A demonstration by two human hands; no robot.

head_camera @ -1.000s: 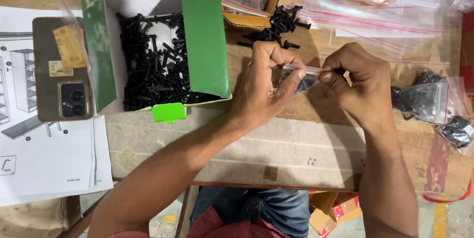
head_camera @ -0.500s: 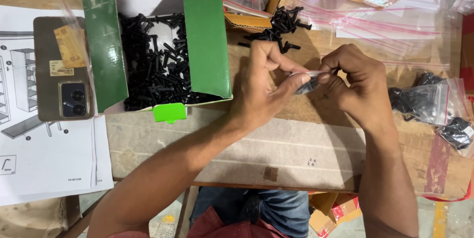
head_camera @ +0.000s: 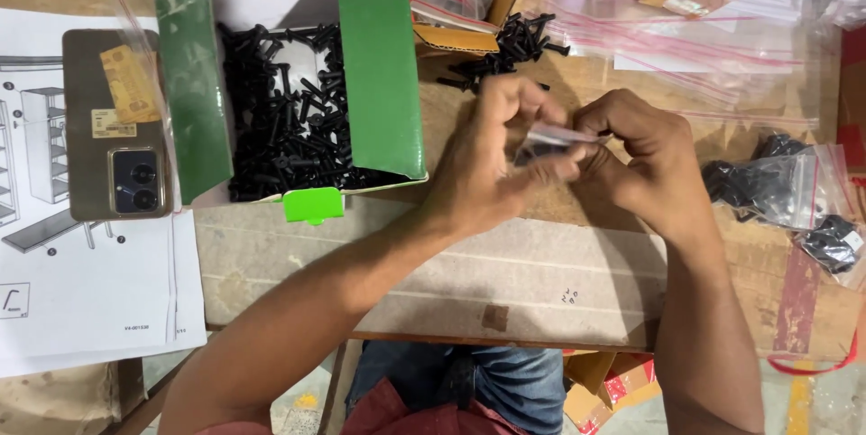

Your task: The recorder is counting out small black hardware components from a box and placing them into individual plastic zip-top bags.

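small clear bag (head_camera: 552,137) pinched between left hand (head_camera: 492,160) and right hand (head_camera: 631,160)

You're holding a small clear plastic bag (head_camera: 552,139), dark screws inside, pinched flat at its top, lifted above the desk (head_camera: 541,263).

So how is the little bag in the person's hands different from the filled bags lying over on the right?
The small clear bag is pinched at its top edge between the left hand and right hand; the filled bags lie untouched on the table. The small clear bag shows only a little dark content and is partly hidden by fingers, while the filled bags bulge with black parts. Both are clear plastic bags with dark hardware inside.
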